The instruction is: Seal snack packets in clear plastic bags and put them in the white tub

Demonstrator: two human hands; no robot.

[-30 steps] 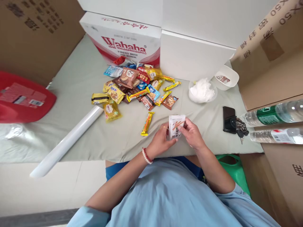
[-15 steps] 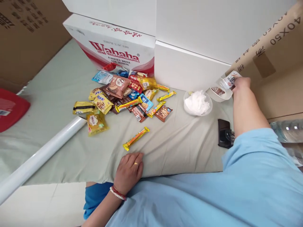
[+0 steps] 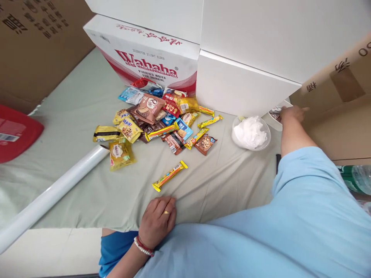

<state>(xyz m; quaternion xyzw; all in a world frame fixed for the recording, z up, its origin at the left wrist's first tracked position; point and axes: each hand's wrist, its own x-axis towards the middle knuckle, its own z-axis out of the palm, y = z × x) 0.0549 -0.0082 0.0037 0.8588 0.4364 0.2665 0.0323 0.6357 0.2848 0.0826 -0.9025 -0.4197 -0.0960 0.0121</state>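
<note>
My left hand (image 3: 159, 216) rests on the cloth at the table's front edge, fingers curled in and together, with nothing visible in it. Just beyond it lies a yellow-wrapped snack bar (image 3: 170, 176). At the far right my right hand (image 3: 293, 115) reaches over a white open container (image 3: 273, 122), one finger stretched out sideways. Its other fingertips are partly hidden beside a brown-and-white packet (image 3: 275, 112) in that container. To the left of this container stands a clear round tub (image 3: 251, 144) heaped with crumpled white tissue (image 3: 251, 132).
A pile of wrapped snacks (image 3: 150, 108) lies before a Wahaha carton (image 3: 153, 58). White boxes (image 3: 243, 85) stand behind the tub. A white roll (image 3: 58, 193) and red object (image 3: 20, 133) are at left. Cardboard (image 3: 342, 127) borders the right; a phone's edge (image 3: 278, 162) shows beside my arm.
My right hand has lowered into the white container, and the white packet it held is no longer visible in its fingers. The view has shifted slightly. My left hand stays in place.
</note>
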